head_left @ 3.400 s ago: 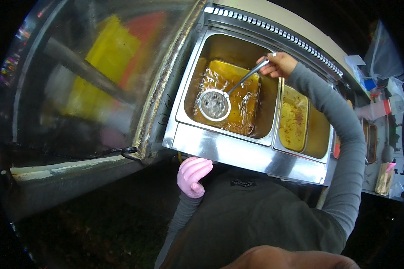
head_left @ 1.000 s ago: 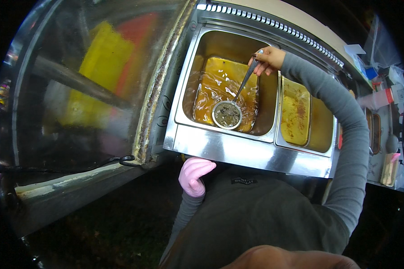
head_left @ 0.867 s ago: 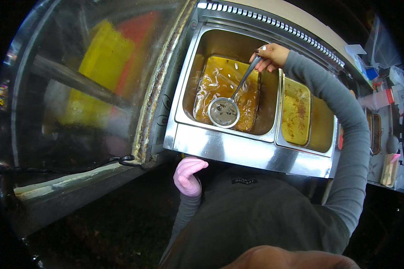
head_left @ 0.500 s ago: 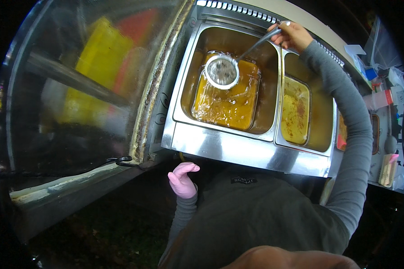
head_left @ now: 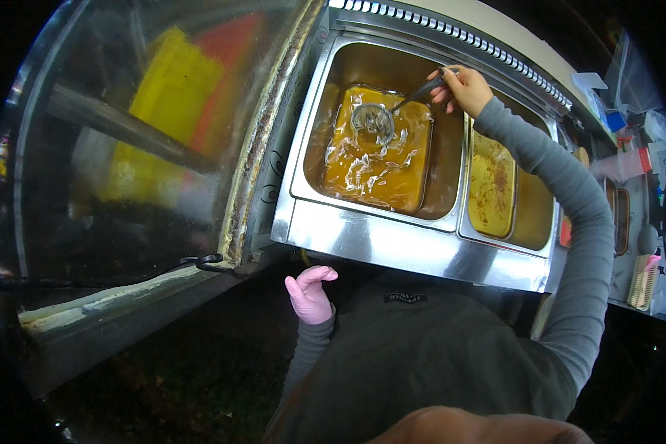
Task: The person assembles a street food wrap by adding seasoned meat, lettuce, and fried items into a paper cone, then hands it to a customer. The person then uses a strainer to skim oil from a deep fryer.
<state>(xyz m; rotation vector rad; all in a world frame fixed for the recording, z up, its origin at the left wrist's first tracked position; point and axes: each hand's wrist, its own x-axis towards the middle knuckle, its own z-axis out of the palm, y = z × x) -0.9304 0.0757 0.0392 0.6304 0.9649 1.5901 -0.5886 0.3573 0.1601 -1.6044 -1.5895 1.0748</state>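
Observation:
My bare right hand [head_left: 462,89] is closed around the dark handle of a ladle [head_left: 372,123]. Its round bowl sits low in the amber, glossy liquid [head_left: 377,166] of the larger steel well [head_left: 444,177], and ripples spread around it. My left hand [head_left: 311,294], in a pink glove, hovers in front of the counter's front edge. Nothing is in it; its fingers are bent, with the thumb apart. To the right of the larger well, a narrower well holds a yellow, brown-speckled food or liquid [head_left: 492,185], partly covered by my right forearm.
A steel counter front [head_left: 414,248] runs below the wells. At the left stands a cloudy clear panel [head_left: 148,222] with a rusty frame [head_left: 263,148]; yellow and red shapes show through it. Plastic packaging, a pink-lidded container and a brush-like item [head_left: 644,281] crowd the far right.
My right hand has come down and nearer, lowering the ladle's bowl from above the surface into the liquid. My left hand has barely shifted.

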